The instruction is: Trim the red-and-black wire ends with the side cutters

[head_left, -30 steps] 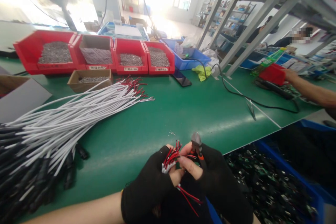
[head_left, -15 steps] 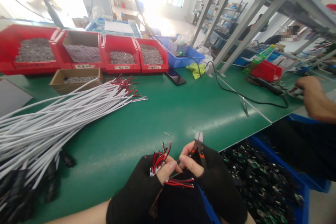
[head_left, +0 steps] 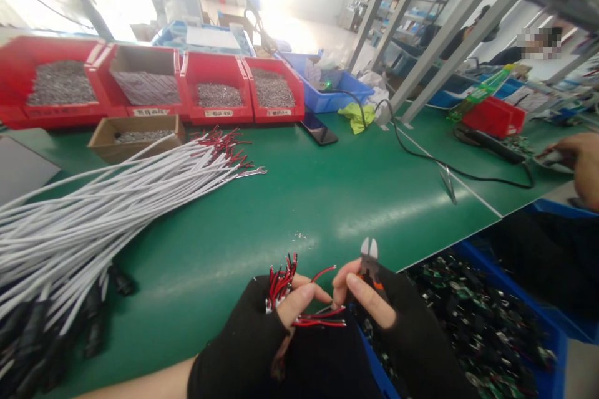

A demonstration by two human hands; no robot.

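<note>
Left hand (head_left: 259,327) grips red-and-black wires (head_left: 281,285) near counter (head_left: 290,199) edge; right hand (head_left: 397,312) clasps cutters (head_left: 369,257), fingertips close by; work seems partway: some wires splayed rightward, others bunched upright; white cables (head_left: 140,193) lie untouched, apparently remaining.

One phone (head_left: 319,128) lies on the bench (head_left: 281,206). Left of it stand four red bins (head_left: 199,113), one cardboard tray (head_left: 140,151) and one wrench (head_left: 253,172); right of it, one yellow cloth (head_left: 357,115), one pair of tweezers (head_left: 448,184) and a fifth red bin (head_left: 503,115). On its near side are two hands, left hand (head_left: 264,318) and right hand (head_left: 390,312), and one pair of pliers (head_left: 369,260). The wires (head_left: 281,283) there, and the white cables (head_left: 131,196) left of the phone, overlap too much to count.
</note>
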